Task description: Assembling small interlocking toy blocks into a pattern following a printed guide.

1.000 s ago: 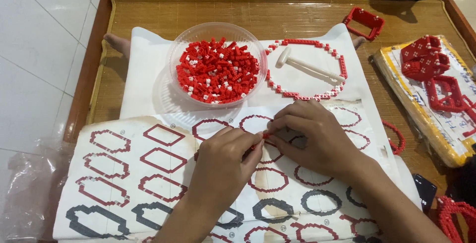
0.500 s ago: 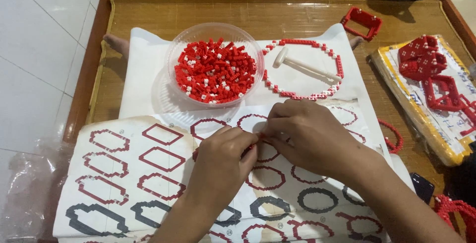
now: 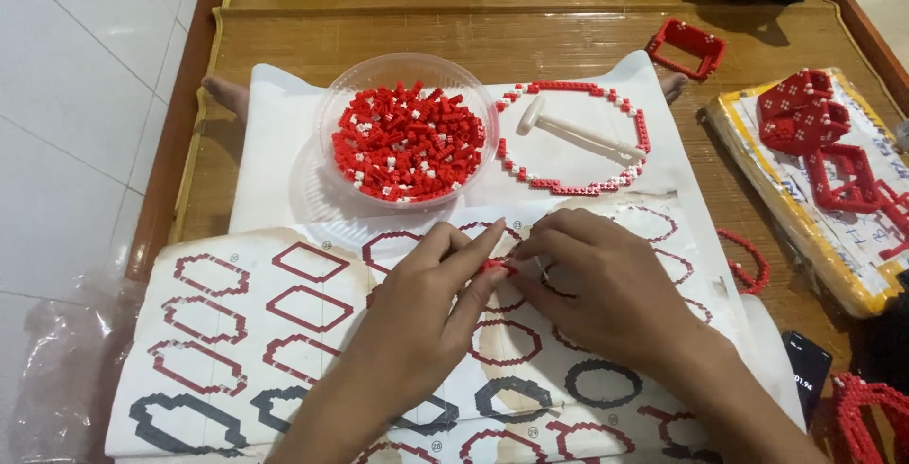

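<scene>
- Left hand point(image 3: 417, 322) and right hand point(image 3: 597, 284) pinch a small red brick piece point(image 3: 494, 266) together at frame centre, above the printed pattern sheet point(image 3: 284, 331).
- Tiny piece could slip from the fingertips and vanish among the red outlines.
- A stray wrist might nudge the bowl of red bricks point(image 3: 407, 133), upper centre.

White tiled floor point(image 3: 76, 95) at left; woven bamboo mat point(image 3: 473, 38), wooden border point(image 3: 175, 142)

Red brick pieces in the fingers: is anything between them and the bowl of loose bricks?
Nothing visible does. The red brick pieces sit pinched between left hand and right hand; only bare instruction sheet lies between them and the clear bowl.
</scene>
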